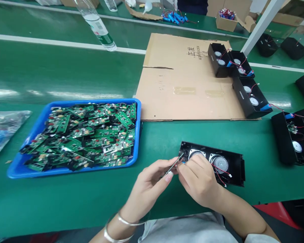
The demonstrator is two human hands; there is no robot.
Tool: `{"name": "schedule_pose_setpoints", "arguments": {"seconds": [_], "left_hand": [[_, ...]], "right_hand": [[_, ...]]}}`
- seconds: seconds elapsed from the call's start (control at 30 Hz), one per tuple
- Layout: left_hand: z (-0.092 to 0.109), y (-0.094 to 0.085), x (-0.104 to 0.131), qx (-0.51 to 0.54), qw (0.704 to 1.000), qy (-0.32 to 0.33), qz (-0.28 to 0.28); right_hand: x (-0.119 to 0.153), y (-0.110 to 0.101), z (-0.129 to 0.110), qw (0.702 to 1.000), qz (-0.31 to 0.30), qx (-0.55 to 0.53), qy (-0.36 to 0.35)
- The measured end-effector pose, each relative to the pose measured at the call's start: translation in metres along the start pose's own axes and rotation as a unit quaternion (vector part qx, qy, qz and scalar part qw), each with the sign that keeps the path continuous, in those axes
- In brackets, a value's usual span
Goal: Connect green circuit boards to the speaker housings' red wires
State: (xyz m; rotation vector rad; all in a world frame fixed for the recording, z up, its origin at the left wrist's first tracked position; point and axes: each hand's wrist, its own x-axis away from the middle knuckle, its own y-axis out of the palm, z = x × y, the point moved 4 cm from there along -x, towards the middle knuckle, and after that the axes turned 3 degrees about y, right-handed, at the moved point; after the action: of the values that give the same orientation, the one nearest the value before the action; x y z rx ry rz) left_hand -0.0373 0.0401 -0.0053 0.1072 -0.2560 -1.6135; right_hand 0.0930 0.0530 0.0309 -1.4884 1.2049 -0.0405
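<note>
My left hand [148, 185] grips a thin circuit board [174, 164] between thumb and fingers, tilted so that mostly its edge shows. At the board's right side my right hand [201, 179] is closed in a pinch; what its fingertips hold is hidden. A bit of blue shows by those fingertips. Beneath and behind the right hand lies a black speaker panel [234, 168] on the green table. It carries two round speakers, one [220, 164] in plain sight and the other partly covered by the hand. Red and black wires [221, 172] with white plugs trail across the panel.
Left of my hands stands a blue tray [137, 145] heaped with circuit boards. A cardboard sheet [182, 104] lies behind, with several black speaker boxes [252, 98] on and beside it. A plastic bag [5, 131] is far left; a water bottle [98, 28] is at the back.
</note>
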Motion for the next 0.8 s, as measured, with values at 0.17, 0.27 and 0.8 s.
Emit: {"name": "schedule_pose_setpoints", "arguments": {"seconds": [0.17, 0.27, 0.8], "left_hand": [[-0.004, -0.013, 0.004, 0.055, 0.985, -0.154, -0.060], [-0.014, -0.012, 0.011, 0.033, 0.972, -0.197, -0.123], [-0.007, 0.035, 0.000, -0.135, 0.981, -0.075, -0.121]], "right_hand": [[0.013, -0.040, 0.024, 0.994, -0.088, -0.037, 0.054], [0.038, -0.068, 0.054, 0.982, -0.122, 0.007, 0.147], [0.075, -0.068, 0.059, 0.975, -0.194, 0.067, 0.080]]}}
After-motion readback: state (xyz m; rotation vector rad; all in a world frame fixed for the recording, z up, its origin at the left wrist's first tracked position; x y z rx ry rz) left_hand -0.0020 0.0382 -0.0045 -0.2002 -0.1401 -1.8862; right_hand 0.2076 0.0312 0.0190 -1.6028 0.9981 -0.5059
